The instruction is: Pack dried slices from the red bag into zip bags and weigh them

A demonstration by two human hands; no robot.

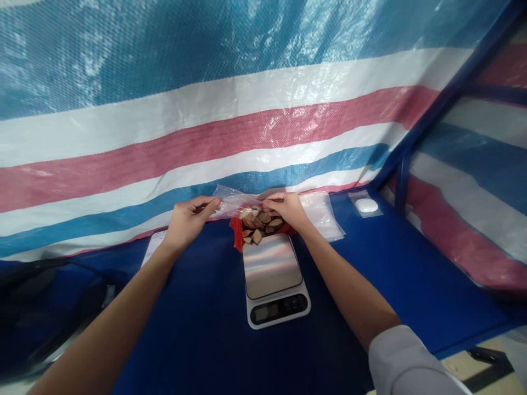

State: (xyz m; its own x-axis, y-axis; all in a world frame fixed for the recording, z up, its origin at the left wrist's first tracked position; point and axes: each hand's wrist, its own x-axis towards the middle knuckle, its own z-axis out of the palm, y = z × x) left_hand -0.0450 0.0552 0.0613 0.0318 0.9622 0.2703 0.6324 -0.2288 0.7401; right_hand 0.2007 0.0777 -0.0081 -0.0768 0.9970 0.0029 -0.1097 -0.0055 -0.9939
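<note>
Stretching a clear plastic bag (228, 202) sideways at the far side of the blue desk (197, 307), we pinch its left end between the thumb and fingers of our left hand (187, 220). The thumb and fingers of our right hand (289, 210) are pressed together on the bag farther right, just above a heap of brown, dark-edged pieces (269, 224). We cannot tell whether any of these pieces sit inside the bag. They lie against a red wrapper (237, 233), at the far edge of a kitchen scale (272, 269), and a few reach onto its metal plate. The scale stands between our forearms, its panel facing the near side; we cannot read its display. Just right of our right hand, more clear plastic (325, 219) lies flat. Farther right, near the far edge, we see a smooth white object (366, 205) on a small clear packet. On the left, a phone (154, 244) lies partly behind our left wrist. Behind everything hangs a striped sheet (214, 129) in blue, white and red.
</note>
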